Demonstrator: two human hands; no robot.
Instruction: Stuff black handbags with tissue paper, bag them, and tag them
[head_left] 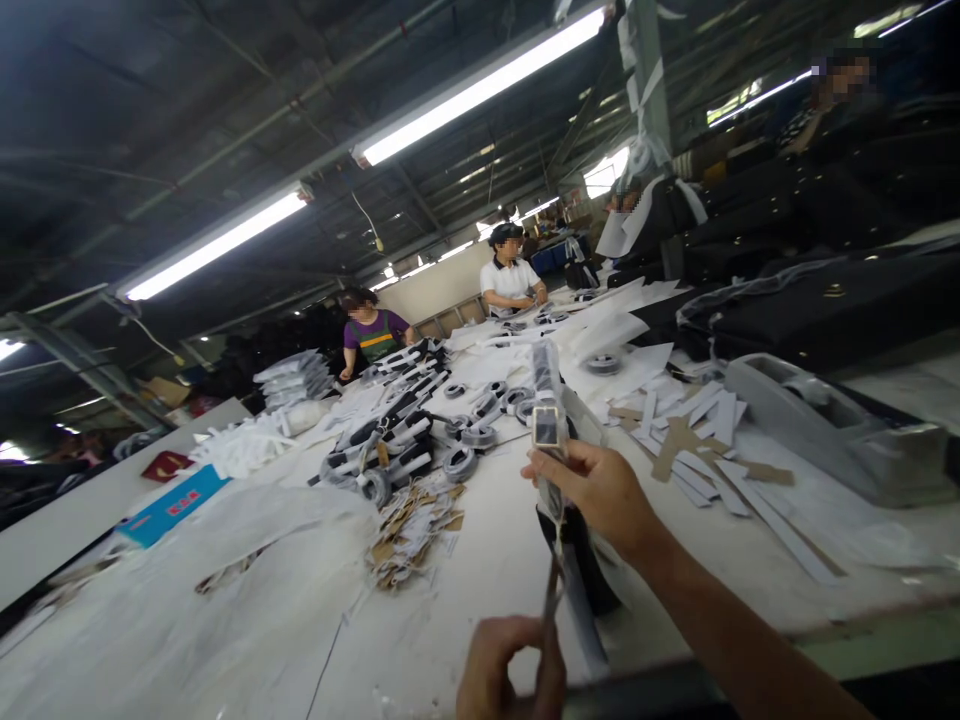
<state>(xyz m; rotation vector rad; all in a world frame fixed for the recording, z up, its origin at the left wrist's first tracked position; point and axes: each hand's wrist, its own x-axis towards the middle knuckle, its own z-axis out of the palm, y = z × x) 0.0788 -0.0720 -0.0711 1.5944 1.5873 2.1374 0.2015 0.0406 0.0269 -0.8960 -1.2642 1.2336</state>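
A wrapped strap with a square metal buckle stands raised near the middle, gripped by my right hand, thumb and fingers closed round it just below the buckle. My left hand, at the bottom edge, is closed on scissors. Their blades point up at a thin string hanging under the strap. Whether the blades touch the string is too small to tell. Black material hangs below my right hand, beside the scissors.
Rolled belts and a pile of tags lie left of my hands on the white table. Paper strips and a grey tape dispenser are right. A blue box sits far left. Two people work across the table.
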